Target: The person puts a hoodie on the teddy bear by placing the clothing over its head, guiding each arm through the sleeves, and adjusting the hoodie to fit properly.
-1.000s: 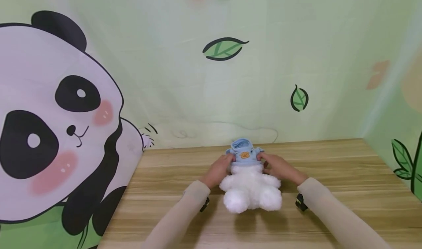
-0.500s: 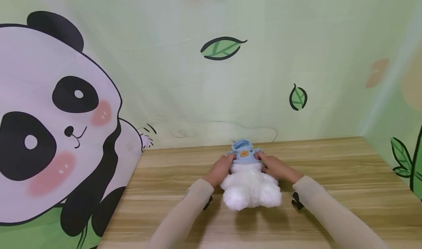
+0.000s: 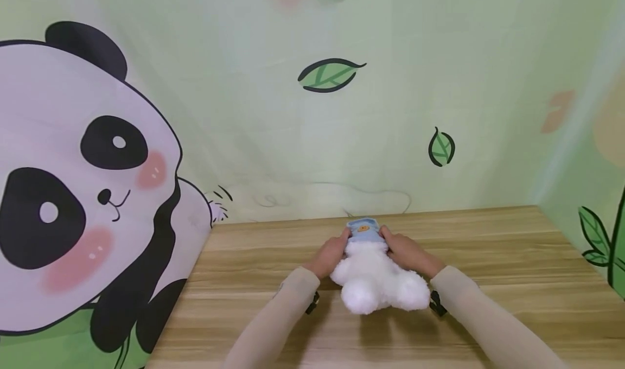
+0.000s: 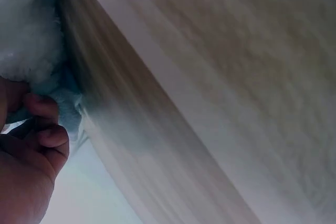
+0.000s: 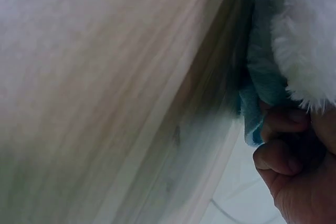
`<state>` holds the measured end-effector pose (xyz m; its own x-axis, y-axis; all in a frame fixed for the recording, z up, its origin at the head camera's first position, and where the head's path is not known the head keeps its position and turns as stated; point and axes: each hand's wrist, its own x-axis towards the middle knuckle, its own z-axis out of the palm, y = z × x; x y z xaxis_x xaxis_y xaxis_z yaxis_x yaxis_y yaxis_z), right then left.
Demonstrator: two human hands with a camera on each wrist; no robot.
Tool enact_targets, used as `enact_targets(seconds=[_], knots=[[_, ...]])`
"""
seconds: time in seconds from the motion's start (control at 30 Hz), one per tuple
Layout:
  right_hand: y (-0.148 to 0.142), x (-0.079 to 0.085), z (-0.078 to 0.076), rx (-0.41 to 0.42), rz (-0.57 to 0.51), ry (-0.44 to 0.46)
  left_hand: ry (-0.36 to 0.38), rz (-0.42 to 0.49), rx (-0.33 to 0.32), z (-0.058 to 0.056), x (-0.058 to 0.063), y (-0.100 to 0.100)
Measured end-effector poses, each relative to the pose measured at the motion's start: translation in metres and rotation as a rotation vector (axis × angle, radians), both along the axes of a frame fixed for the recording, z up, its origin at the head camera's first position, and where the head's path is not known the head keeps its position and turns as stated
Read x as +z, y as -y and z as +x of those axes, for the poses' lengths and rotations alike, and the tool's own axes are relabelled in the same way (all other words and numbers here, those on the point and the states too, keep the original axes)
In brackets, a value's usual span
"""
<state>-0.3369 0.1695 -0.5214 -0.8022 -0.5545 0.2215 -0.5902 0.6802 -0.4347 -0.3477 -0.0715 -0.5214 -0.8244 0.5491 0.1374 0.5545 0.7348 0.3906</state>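
Note:
A white fluffy plush toy (image 3: pixel 373 274) lies at the middle of the table with its rounded feet toward me. Over its far end sits a small light-blue doll shirt (image 3: pixel 367 234) with an orange bear face on it. My left hand (image 3: pixel 332 254) grips the shirt's left side, thumb on top; its curled fingers (image 4: pixel 51 136) show in the left wrist view beside white fur. On the opposite side my right hand (image 3: pixel 407 249) pinches the shirt, and its fingers (image 5: pixel 275 157) curl against the blue cloth in the right wrist view. The toy's head is hidden under the shirt.
The wood-grain table (image 3: pixel 254 260) meets a pale green backdrop (image 3: pixel 254 114) right behind the shirt. A large panda (image 3: pixel 132 195) is printed on the backdrop at the left, with leaves further right.
Both hands have drawn slightly closer together. The shirt looks shorter and narrower, its sleeves now covered by the hands, and its neck opening has tipped away. The toy's feet have swung slightly right.

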Motion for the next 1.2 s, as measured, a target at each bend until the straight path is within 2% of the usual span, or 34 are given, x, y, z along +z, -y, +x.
enact_targets(seconds=[0.13,0.33,0.47,0.6,0.7,0.77,0.83,0.93,1.03,1.13,1.2], knots=[[0.002,-0.001,0.001,-0.025,0.028,-0.037,-0.003,0.004,0.025,0.003,0.001,-0.003],[0.008,-0.003,0.006,-0.165,0.088,-0.05,-0.055,-0.009,0.102,0.008,0.001,-0.008],[0.009,-0.001,0.008,-0.225,0.059,-0.057,-0.084,0.033,0.131,0.006,-0.002,-0.006],[0.004,0.007,0.011,-0.161,-0.031,-0.022,-0.013,0.156,0.072,0.003,0.0,0.005],[-0.001,0.013,0.015,-0.118,-0.073,0.034,0.09,0.238,0.004,0.002,0.004,0.015],[-0.004,0.017,0.018,-0.123,-0.081,0.042,0.144,0.27,-0.026,0.003,0.008,0.02],[-0.006,0.02,0.022,-0.145,-0.076,0.015,0.198,0.297,-0.018,0.005,0.012,0.025],[-0.005,0.022,0.026,-0.165,-0.07,-0.057,0.259,0.313,0.035,0.011,0.023,0.027],[-0.001,0.022,0.029,-0.139,-0.079,-0.115,0.307,0.298,0.071,0.017,0.033,0.026],[0.003,0.023,0.032,-0.103,-0.116,-0.135,0.335,0.258,0.051,0.024,0.04,0.023],[0.005,0.025,0.035,-0.086,-0.134,-0.114,0.334,0.237,0.031,0.028,0.042,0.022]])
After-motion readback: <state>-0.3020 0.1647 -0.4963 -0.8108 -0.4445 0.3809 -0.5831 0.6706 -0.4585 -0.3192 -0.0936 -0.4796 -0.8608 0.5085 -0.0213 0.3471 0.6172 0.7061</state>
